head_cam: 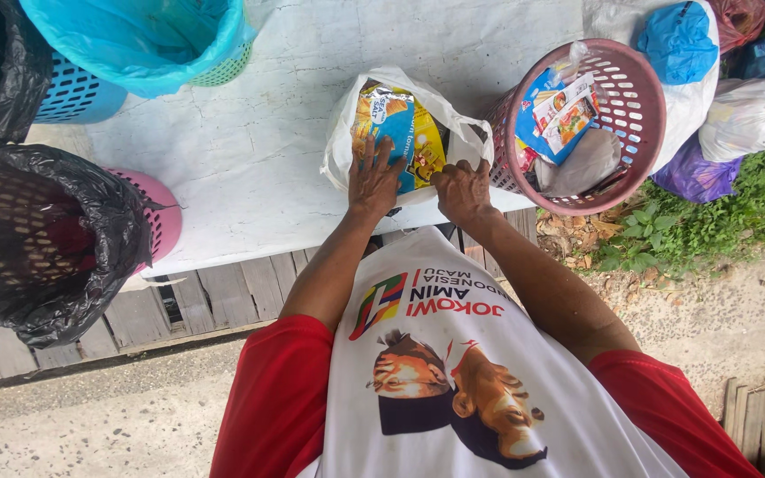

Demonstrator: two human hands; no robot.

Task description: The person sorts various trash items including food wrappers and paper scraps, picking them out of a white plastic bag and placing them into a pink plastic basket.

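1. A white plastic bag (347, 133) sits on the white table (250, 133), close to the edge nearest the person.
2. A yellow and blue snack packet (405, 133) lies in the bag's open mouth.
3. The left hand (374, 181) lies flat on the bag, with its fingers spread wide. The fingertips touch the snack packet. It holds nothing.
4. The right hand (462, 188) is just beside the left hand, on the bag's right side. Its fingers are curled on the bag's edge. I cannot tell if it really grips the bag.
5. A pink basket (644, 84) stands just to the right of the bag and touches it. Small colourful packets (560, 111) and a grey wrapper (582, 164) lie inside.
6. Beyond the bag, to the left, is a bin with a blue liner (148, 44).
7. Far left of the bag is a bin with a black liner (37, 239). A pink bin (163, 212) peeks out behind it.
8. Past the pink basket, more full bags (719, 106) lie by the grass.
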